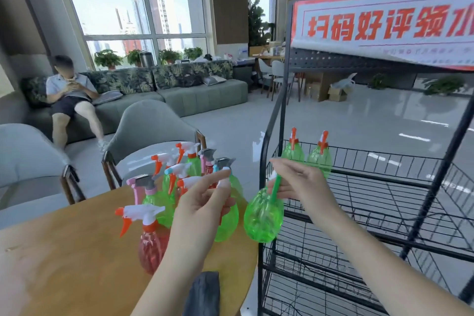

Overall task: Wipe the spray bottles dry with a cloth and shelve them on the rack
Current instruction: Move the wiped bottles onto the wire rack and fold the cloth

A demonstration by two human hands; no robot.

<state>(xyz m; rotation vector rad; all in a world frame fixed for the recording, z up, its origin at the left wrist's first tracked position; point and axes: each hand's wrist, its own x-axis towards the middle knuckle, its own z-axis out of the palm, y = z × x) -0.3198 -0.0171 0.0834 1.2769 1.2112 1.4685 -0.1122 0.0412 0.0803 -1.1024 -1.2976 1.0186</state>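
My right hand (295, 182) grips a green spray bottle (264, 218) by its neck. The bottle hangs in the air between the table edge and the black wire rack (359, 182). My left hand (202, 197) curls its fingers round the white spray head of another green bottle (227, 223) at the table's right edge; whether that bottle is lifted I cannot tell. Two green bottles (292, 154) (319, 159) stand on the rack's upper wire shelf. A dark cloth (205, 292) lies on the table near me, under my left forearm.
Several more spray bottles, green and pink, cluster on the round wooden table (64, 251), with a red one (151, 244) nearest. Grey chairs (151, 123) stand behind the table. A person sits on a sofa at far left. A red-lettered banner (384, 25) tops the rack.
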